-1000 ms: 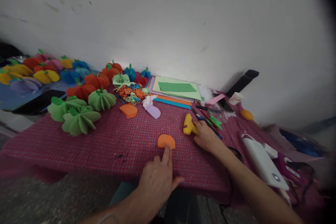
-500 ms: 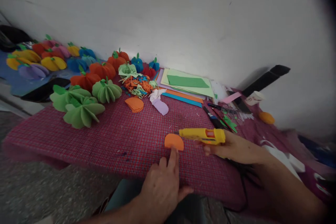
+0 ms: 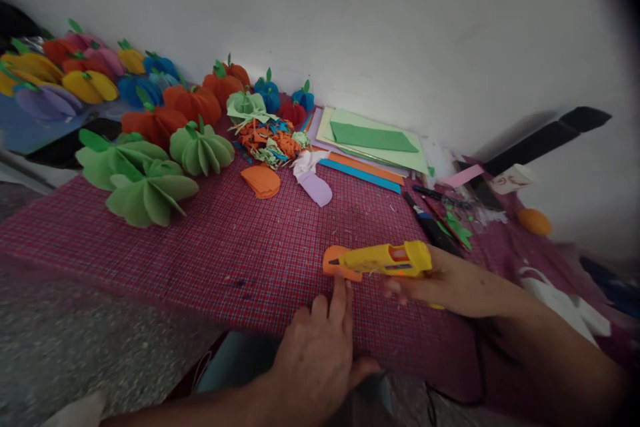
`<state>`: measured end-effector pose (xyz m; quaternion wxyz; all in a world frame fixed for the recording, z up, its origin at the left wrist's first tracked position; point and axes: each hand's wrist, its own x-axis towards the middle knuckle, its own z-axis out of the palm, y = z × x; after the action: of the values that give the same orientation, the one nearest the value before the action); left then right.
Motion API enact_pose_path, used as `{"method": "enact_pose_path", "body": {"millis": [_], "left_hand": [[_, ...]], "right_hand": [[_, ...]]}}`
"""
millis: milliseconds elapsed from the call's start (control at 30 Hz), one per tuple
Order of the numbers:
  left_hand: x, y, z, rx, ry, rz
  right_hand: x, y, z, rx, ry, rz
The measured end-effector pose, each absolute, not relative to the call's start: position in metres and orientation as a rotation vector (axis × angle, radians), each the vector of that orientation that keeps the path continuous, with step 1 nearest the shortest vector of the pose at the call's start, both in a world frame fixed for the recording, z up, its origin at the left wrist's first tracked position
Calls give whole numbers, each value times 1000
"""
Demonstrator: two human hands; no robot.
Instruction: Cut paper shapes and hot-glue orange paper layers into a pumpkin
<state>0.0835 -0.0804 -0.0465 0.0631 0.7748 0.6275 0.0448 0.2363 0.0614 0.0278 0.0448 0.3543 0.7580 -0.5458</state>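
Observation:
My right hand [image 3: 450,283] is closed round a yellow glue gun [image 3: 385,259], held level with its nozzle pointing left over a small orange paper cut-out [image 3: 334,261]. The cut-out lies flat on the red checked tablecloth [image 3: 225,247] near the front edge. My left hand [image 3: 320,353] rests at the table's edge, its index finger stretched forward and touching the near side of the orange cut-out; it holds nothing.
Green, orange, blue, yellow and purple paper pumpkins [image 3: 150,147] crowd the left and back. A pile of paper scraps [image 3: 267,140], a stack of orange cut-outs [image 3: 261,181], a lilac piece [image 3: 316,185], coloured sheets [image 3: 373,147] and pens [image 3: 430,217] lie behind. A white wall stands close.
My right hand picked the glue gun up off the cloth and brought it left, nozzle over the orange cut-out. The left index finger stayed on the cut-out. The view tilted down and right.

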Motion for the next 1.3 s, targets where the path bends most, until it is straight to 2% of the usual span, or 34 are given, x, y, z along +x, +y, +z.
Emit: {"method": "enact_pose_path", "body": {"millis": [1300], "left_hand": [[83,-81,-49,2370,1887,132]], "right_hand": [[232,61,22,1117,2270,-1456]]}}
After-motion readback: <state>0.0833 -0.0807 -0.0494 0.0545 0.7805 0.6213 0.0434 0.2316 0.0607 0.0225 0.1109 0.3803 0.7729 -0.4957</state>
